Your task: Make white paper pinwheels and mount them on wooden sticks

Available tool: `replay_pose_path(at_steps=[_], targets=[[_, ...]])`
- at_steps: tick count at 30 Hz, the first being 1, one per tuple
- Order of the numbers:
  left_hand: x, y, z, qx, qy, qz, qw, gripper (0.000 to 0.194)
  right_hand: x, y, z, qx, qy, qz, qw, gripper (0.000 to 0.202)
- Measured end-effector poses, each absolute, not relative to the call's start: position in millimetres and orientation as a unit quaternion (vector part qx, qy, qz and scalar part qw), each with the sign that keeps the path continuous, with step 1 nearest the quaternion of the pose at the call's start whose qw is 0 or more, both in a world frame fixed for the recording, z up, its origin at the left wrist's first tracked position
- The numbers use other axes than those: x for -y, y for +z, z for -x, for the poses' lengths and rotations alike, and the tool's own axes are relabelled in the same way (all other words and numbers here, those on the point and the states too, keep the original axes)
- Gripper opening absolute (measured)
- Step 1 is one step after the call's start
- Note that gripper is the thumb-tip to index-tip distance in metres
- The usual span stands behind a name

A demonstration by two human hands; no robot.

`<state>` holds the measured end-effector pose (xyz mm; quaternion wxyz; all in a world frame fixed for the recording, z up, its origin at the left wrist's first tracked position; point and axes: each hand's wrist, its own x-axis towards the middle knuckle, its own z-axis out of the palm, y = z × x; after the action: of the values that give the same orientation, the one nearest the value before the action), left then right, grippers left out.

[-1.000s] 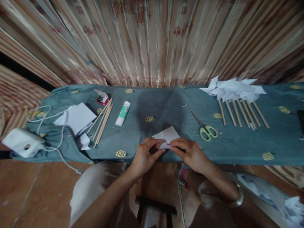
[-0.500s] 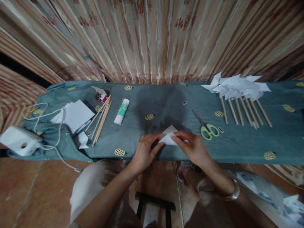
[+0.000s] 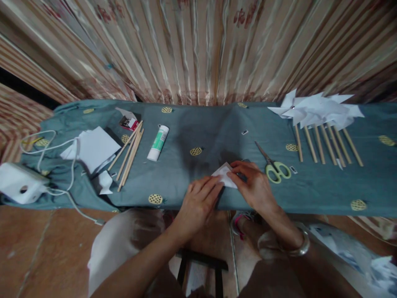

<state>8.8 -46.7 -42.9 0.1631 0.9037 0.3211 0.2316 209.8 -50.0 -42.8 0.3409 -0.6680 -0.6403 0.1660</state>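
Observation:
A small folded piece of white paper (image 3: 223, 175) lies near the front edge of the cloth-covered table, between my hands. My left hand (image 3: 201, 198) has its fingers close together, their tips pressed on the paper's left part; its thumb is mostly hidden. At the right side, my right hand (image 3: 252, 184) pinches the paper between thumb and fingers. Scissors (image 3: 273, 165) with light green handles lie slightly open just beyond the right hand. A glue stick (image 3: 158, 143) with a green and white label rests to the left.
Paper pinwheels (image 3: 322, 108) on sticks lie in a row at the right. Toward the left are loose wooden sticks (image 3: 132, 157), stacked white paper sheets (image 3: 97, 145), a small open red box (image 3: 128, 120) and a white device (image 3: 23, 182) with a cable. A curtain (image 3: 198, 49) hangs behind.
My left hand has gone from pinching the paper's edge to pressing its fingers over it. My right hand keeps its pinch. The whole view has shifted slightly.

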Motion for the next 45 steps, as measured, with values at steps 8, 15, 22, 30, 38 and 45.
replay_pose_path(at_steps=[8, 15, 22, 30, 38, 45], targets=[[61, -54, -14, -0.288, 0.16, -0.931, 0.154, 0.054, 46, -46, -211, 0.631, 0.166, 0.674, 0.346, 0.014], [62, -51, -15, -0.295, 0.133, -0.932, 0.164, 0.057, 44, -45, -208, 0.629, 0.154, 0.681, 0.342, 0.015], [61, -52, -15, -0.3, 0.121, -0.931, 0.167, 0.059, 43, -44, -207, 0.626, 0.155, 0.688, 0.333, 0.013], [61, -54, -15, -0.298, 0.125, -0.93, 0.174, 0.058, 41, -45, -206, 0.621, 0.152, 0.694, 0.331, 0.013], [61, -55, -14, -0.296, 0.122, -0.934, 0.161, 0.056, 39, -44, -206, 0.619, 0.16, 0.699, 0.322, 0.015], [61, -57, -15, -0.294, 0.119, -0.938, 0.143, 0.058, 39, -44, -205, 0.612, 0.162, 0.706, 0.318, 0.015]])
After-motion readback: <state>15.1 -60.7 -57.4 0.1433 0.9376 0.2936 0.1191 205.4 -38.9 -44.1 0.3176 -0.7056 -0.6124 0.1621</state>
